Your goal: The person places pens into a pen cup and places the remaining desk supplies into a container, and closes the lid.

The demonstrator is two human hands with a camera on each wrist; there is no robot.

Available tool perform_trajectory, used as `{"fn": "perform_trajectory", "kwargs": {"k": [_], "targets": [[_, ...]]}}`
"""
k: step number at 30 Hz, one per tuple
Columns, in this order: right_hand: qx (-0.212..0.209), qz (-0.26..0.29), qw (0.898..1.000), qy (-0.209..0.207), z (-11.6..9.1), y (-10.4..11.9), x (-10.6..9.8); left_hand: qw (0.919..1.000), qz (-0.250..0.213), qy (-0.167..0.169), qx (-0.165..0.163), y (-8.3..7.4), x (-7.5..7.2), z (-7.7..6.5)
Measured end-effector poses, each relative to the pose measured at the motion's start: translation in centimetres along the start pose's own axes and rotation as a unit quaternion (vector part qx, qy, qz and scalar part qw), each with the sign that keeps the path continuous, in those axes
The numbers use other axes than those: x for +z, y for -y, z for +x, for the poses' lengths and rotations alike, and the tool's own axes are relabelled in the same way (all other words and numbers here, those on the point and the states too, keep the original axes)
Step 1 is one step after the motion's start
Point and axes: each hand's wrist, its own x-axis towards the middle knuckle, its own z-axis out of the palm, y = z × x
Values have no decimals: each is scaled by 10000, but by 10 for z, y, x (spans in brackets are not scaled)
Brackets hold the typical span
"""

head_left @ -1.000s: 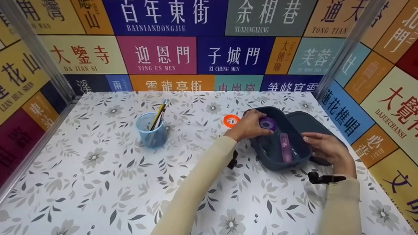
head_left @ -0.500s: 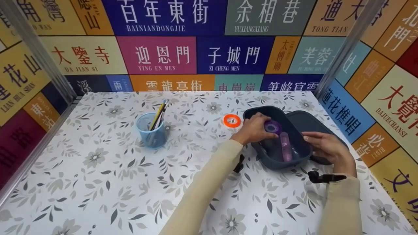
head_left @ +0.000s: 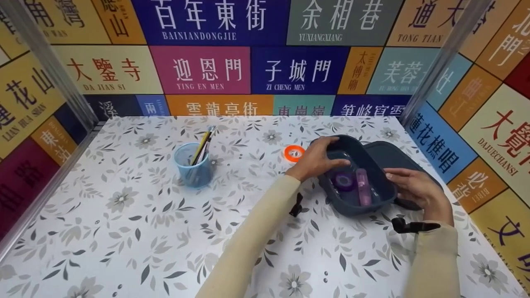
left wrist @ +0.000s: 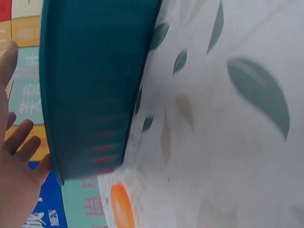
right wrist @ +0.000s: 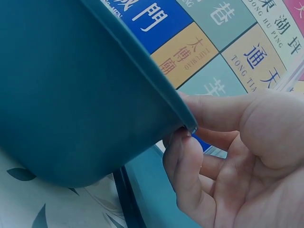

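Note:
A dark blue-grey plastic box [head_left: 352,207] stands on the table at the right. Inside it a purple ring-shaped tape roll [head_left: 344,188] lies beside a slim purple translucent stick [head_left: 362,186], whose kind I cannot tell. My left hand [head_left: 316,159] is over the box's far left rim, fingers spread and holding nothing; the left wrist view shows its fingers [left wrist: 31,147] by the box wall. With thumb and finger my right hand [head_left: 420,188] pinches the box's right rim, as the right wrist view shows in close-up [right wrist: 228,152].
The box's dark lid [head_left: 387,153] lies flat behind and right of it, partly covered by the right hand. An orange tape roll [head_left: 288,155] is just left of the box. A light blue cup [head_left: 192,174] with several pencils [head_left: 201,147] stands further left. Printed walls border the table.
My left hand has lowered the purple tape roll into the box, let go of it and drawn back to the far left rim. The right hand stays in place.

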Motion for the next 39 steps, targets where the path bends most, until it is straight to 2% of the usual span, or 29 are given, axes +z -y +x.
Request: {"fn": "perform_trajectory", "kwargs": {"k": [3, 12, 17, 23, 31, 39], "targets": [[26, 10, 10000, -30, -1, 0, 0, 9993, -275, -247, -16, 9, -11, 2], [-39, 96, 9999, -25, -1, 3, 0, 9968, -607, -496, -178, 45, -41, 2], [65, 30, 9999, -99, -2, 2, 0, 9949, -809, -503, -344, 62, -51, -1], [-19, 173, 9998, -57, -2, 0, 0, 9910, -1184, -491, -397, 77, -54, -2], [-52, 274, 9996, -19, -2, -2, 0, 9784, -1751, -440, -1009, 92, -51, -2], [-83, 259, 9996, 23, -2, -2, 0, 9724, -1986, -446, -1138, 103, -47, -3]]}}
